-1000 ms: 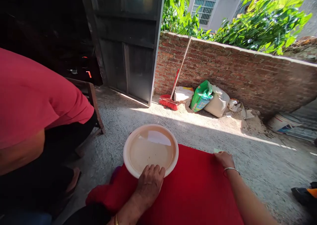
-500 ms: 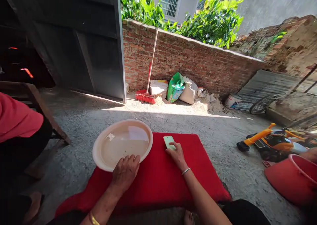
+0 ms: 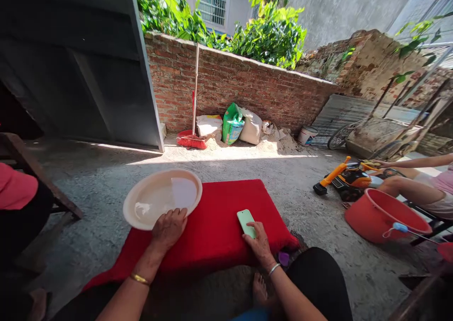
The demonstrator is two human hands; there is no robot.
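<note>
A wide pale pink basin (image 3: pixel 130 207) with clear water in it rests on the left part of a low table under a red cloth (image 3: pixel 219 203). My left hand (image 3: pixel 170 229) is closed over the basin's near right rim, fingers curled across the edge. Towards the right side of the cloth, my right hand (image 3: pixel 260 241) has a pale green smartphone (image 3: pixel 245 217) between its thumb and fingers. The phone's far end sticks out past the fingertips. Whether the phone touches the cloth, I cannot tell.
At the right stand a red tub (image 3: pixel 368 217) and a toy excavator (image 3: pixel 348 177), beside a seated person (image 3: pixel 399 189). Another person in red (image 3: pixel 16 186) sits far left. A broom (image 3: pixel 192 141) and sacks (image 3: pixel 231 125) lean by the brick wall (image 3: pixel 283 94).
My right hand has brought the phone nearer to me and to the right over the cloth. My left hand stays on the basin's rim. The view has turned right.
</note>
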